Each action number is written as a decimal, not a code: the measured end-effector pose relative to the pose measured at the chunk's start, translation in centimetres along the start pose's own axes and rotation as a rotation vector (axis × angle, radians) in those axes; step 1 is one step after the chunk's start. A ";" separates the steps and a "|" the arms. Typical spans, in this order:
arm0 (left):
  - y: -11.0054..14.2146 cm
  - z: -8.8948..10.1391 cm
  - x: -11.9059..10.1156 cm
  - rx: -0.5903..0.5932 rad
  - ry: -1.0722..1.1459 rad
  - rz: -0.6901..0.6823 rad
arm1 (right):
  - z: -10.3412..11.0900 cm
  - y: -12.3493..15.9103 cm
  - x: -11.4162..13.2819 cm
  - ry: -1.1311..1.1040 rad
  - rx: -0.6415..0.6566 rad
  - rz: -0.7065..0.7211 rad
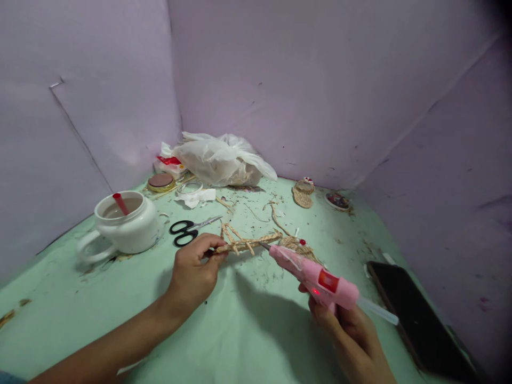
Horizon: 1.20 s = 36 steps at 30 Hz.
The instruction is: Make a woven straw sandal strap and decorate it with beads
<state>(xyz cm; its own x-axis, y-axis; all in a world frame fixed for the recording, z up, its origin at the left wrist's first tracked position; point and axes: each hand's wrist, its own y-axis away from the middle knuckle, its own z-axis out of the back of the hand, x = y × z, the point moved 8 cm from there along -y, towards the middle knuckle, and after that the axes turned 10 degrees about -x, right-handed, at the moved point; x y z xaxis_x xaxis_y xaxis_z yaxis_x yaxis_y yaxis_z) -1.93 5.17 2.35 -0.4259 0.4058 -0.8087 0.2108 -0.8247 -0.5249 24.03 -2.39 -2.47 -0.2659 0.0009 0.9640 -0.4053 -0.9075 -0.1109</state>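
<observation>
A braided jute piece (252, 242) with short strands sticking out is pinched at its left end by my left hand (196, 269). Wrapped round the handle of a pink glue gun (304, 269) is my right hand (348, 325). The gun's metal nozzle points left and meets or nearly meets the braid's right part; I cannot tell if they touch. A clear glue stick (378, 309) juts from the gun's back, and a red light glows on its side. Behind the gun lies a coil of jute (294, 244) with a red bead (303, 242), partly hidden.
Black-handled scissors (188, 231) lie left of the braid, near a white mug (132, 229) with a red stick inside. A plastic bag (224, 160) rests at the back wall. At right lies a phone (416, 314); a jute ornament (302, 194) sits farther back.
</observation>
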 end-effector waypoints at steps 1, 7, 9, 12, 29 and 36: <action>0.0 0.0 0.0 0.003 0.000 0.001 | 0.0 0.0 0.0 0.001 0.003 -0.002; 0.0 -0.1 -0.1 0.009 -0.007 -0.003 | -0.1 0.1 0.2 -0.024 0.013 -0.012; 0.0 -0.2 -0.1 0.012 -0.005 -0.007 | -0.1 0.1 0.3 -0.017 0.012 -0.006; 0.0 -0.2 0.0 0.006 0.002 -0.014 | -0.1 0.2 0.3 -0.021 0.009 -0.008; 0.2 -0.1 0.0 0.010 0.003 0.001 | -0.3 0.3 1.1 0.002 0.021 0.044; 0.1 -0.2 -0.3 0.012 0.006 0.001 | -0.5 0.4 0.9 0.013 0.050 0.017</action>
<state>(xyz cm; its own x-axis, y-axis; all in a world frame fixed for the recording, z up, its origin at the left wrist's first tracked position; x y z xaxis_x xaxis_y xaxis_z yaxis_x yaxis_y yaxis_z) -1.60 5.03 2.50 -0.4203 0.4070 -0.8110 0.2005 -0.8300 -0.5205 23.20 -2.56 -1.76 -0.2838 -0.0093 0.9588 -0.3569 -0.9271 -0.1146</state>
